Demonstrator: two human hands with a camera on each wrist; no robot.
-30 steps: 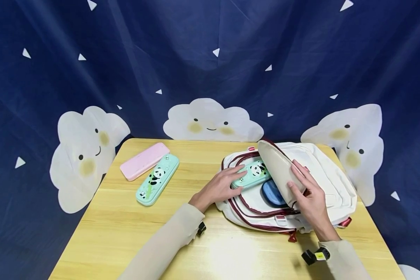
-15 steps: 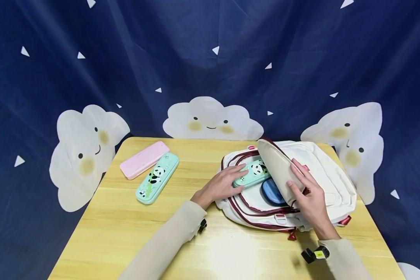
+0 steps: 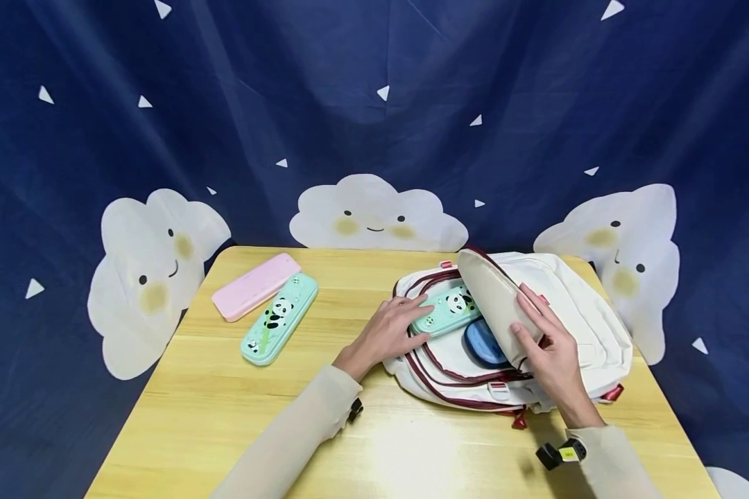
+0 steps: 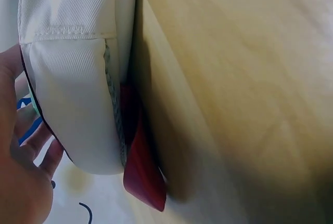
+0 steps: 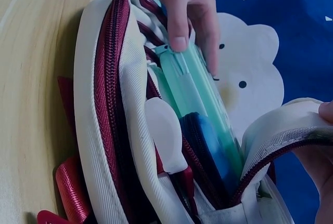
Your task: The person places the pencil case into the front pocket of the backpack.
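A white backpack (image 3: 589, 312) with dark red zips lies on the table, its front pocket unzipped. My left hand (image 3: 387, 334) grips the near end of a mint green panda pencil case (image 3: 449, 310) at the pocket mouth; the right wrist view shows the thumb (image 5: 178, 31) on one side and fingers on the other. The case's far end is hidden behind the pocket flap (image 3: 493, 298), which my right hand (image 3: 555, 353) holds raised. Beside the green case sits a small blue zipped case (image 3: 485, 343), partly under the flap.
At the table's back left, a second mint green panda pencil case (image 3: 279, 319) lies against a pink pencil case (image 3: 256, 285). A white oval tag (image 5: 165, 135) hangs by the pocket zip. Behind the wooden table (image 3: 225, 416) hangs a dark blue curtain (image 3: 324, 83).
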